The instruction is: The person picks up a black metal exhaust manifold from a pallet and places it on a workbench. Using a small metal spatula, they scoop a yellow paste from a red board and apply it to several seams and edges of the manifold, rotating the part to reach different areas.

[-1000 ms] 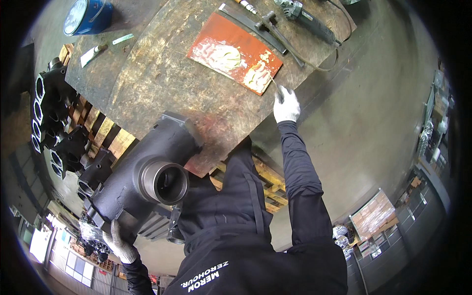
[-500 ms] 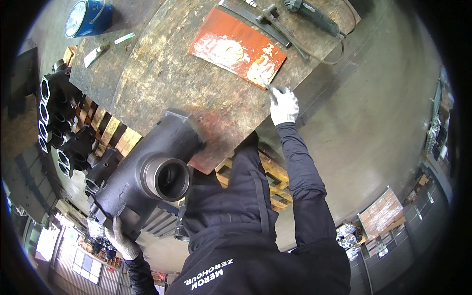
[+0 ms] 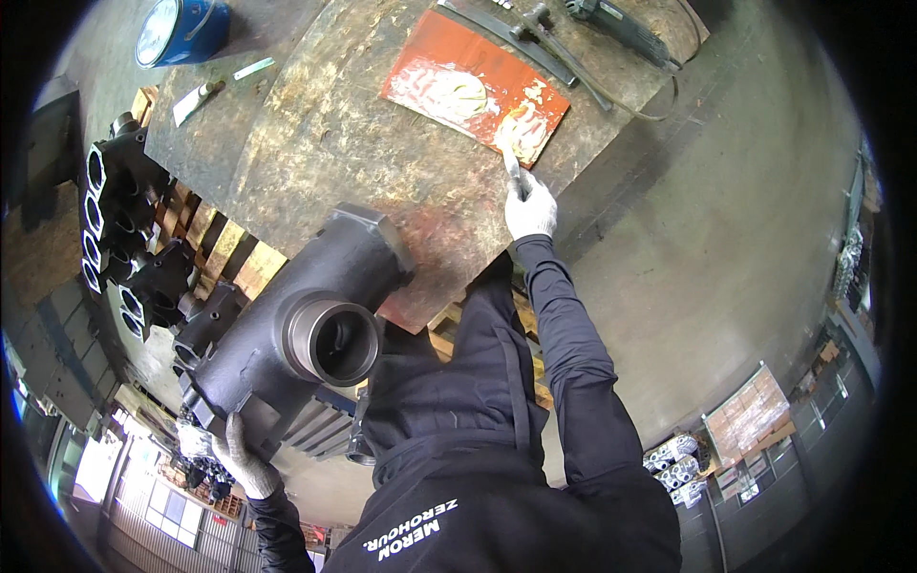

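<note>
A large black cast pipe (image 3: 272, 306) with a round side port (image 3: 346, 346) lies slanting across the near left corner of the table. At its lower end my gloved left hand (image 3: 241, 460) is closed on the flanged edge; some fingers are hidden behind it. My gloved right hand (image 3: 531, 208) grips a putty knife (image 3: 512, 170), its blade reaching the near right corner of an orange-red plate (image 3: 430, 55). Cream and yellowish putty (image 3: 457, 94) is smeared over that plate.
The worn table (image 3: 334, 143) also bears a hammer (image 3: 530, 24), an angle grinder (image 3: 626, 33) with its cord, and a tube (image 3: 196, 103). A blue bucket (image 3: 186, 33) is at far left. Several black castings (image 3: 129, 181) stand on wooden pallets left of the table.
My right hand has drawn slightly left, and the putty knife blade now shows clearly against the putty. My left hand keeps its hold on the pipe. The whole view has shifted slightly.
</note>
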`<state>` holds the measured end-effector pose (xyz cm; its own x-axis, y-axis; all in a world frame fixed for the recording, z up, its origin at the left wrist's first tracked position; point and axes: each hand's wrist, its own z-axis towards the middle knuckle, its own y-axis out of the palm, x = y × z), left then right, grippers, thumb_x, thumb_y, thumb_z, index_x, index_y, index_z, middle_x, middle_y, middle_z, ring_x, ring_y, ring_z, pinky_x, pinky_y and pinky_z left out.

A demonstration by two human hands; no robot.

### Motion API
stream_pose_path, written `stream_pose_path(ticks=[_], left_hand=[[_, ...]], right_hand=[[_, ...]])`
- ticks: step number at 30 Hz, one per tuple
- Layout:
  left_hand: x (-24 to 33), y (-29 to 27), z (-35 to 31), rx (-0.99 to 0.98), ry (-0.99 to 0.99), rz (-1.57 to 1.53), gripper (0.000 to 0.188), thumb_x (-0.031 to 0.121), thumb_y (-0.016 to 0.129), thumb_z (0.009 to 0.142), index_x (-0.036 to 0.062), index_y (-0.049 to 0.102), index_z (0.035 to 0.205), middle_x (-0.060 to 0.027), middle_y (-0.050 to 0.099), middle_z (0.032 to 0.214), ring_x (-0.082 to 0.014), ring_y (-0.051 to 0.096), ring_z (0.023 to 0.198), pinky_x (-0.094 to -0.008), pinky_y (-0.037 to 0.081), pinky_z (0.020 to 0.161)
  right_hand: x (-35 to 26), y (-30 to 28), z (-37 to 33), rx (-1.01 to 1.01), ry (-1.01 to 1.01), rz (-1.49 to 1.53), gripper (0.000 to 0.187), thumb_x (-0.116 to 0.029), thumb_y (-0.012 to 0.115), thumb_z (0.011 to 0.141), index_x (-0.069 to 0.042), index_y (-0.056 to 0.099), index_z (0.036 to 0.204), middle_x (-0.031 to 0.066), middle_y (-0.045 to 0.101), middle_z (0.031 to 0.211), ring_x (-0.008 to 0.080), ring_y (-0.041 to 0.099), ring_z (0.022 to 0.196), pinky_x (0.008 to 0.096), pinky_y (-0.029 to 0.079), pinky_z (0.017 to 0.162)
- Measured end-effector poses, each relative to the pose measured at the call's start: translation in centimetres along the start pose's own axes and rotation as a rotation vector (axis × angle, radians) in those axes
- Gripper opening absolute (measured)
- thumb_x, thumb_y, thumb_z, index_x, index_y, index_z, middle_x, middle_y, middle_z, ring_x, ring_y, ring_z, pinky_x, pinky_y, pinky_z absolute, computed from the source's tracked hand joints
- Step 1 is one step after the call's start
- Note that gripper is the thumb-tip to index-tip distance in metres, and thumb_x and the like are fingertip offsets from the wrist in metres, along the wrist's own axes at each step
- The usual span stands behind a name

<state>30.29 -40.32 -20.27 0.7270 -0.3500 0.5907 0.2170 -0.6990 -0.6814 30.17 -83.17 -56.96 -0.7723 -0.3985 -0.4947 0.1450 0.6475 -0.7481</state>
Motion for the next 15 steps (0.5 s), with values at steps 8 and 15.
stream_pose_path(ticks=[8, 15], left_hand=[[0.1, -0.3, -0.2, -0.032, -0.086, -0.026, 0.045, 0.024, 0.071, 0.096, 0.0022, 0.057, 0.134, -0.0061, 0.063, 0.118, -0.0181, 0.062, 0.103, -0.0331, 0.053, 0.09], [0.0, 0.4, -0.1, -0.009, 0.086, -0.021, 0.036, 0.023, 0.069, 0.097, 0.0026, 0.063, 0.126, -0.0024, 0.066, 0.11, -0.0152, 0.061, 0.1, -0.0312, 0.049, 0.09]], right_hand=[[-1.4, -0.8, -1.4, -0.15, 0.301, 0.971, 0.027, -0.007, 0.066, 0.101, 0.005, 0.066, 0.126, 0.0068, 0.07, 0.092, 0.0138, 0.066, 0.072, 0.03, 0.056, 0.064], [-3.4, -4.0, -4.6, -0.459, 0.297, 1.213, 0.03, -0.014, 0.065, 0.103, 0.006, 0.064, 0.125, 0.0123, 0.071, 0.102, 0.0192, 0.07, 0.08, 0.0338, 0.06, 0.072]])
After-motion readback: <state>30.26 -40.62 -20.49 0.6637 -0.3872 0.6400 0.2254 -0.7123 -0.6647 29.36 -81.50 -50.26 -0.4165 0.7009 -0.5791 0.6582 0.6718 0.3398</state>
